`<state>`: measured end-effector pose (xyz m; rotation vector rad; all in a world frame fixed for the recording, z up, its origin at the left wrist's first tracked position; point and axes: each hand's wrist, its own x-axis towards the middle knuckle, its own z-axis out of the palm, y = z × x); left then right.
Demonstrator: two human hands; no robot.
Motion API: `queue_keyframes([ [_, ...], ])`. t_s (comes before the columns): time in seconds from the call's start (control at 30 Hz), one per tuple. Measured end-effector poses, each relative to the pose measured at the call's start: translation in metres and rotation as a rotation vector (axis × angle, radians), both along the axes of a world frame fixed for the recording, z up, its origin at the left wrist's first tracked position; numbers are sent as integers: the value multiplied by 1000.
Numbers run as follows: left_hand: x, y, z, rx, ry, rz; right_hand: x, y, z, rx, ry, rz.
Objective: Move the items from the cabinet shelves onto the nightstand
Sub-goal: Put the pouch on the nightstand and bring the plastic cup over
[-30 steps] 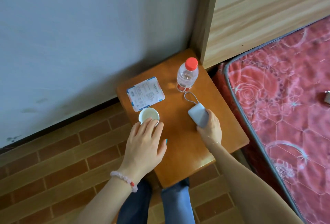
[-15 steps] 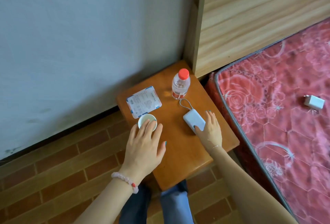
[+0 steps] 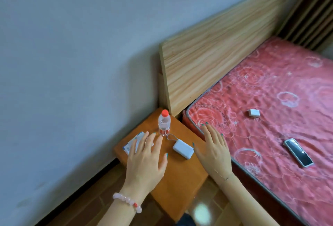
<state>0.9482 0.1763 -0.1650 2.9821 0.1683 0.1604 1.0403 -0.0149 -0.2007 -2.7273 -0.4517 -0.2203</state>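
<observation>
Soft even daylight, faint wall shadows, floor glare, slight motion blur, wide-angle edge warping.

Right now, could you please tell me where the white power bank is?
In the head view, the power bank lies on the nightstand between the left hand and right hand, just in front of the red-capped bottle.

The tiny print on the white, blue-edged paper packet point(image 3: 139, 136) and clear plastic bottle point(image 3: 164, 125) is too blurry to read.

Pale grey wall point(image 3: 72, 45), wooden headboard point(image 3: 216, 54), red patterned mattress point(image 3: 270, 99), brown tiled floor point(image 3: 86, 206).
</observation>
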Motion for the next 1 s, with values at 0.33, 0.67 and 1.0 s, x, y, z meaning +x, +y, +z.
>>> queue_keyframes([
  [0.33,-57,59,56,26,-265,-226,-112,29,74,0,-134,-136],
  [0.67,-85,52,87,-99,-283,-461,-195,21,121,-1,-203,-303],
  [1.0,-111,-28,140,-218,-408,-794,-281,-23,165,-22,-306,-540],
])
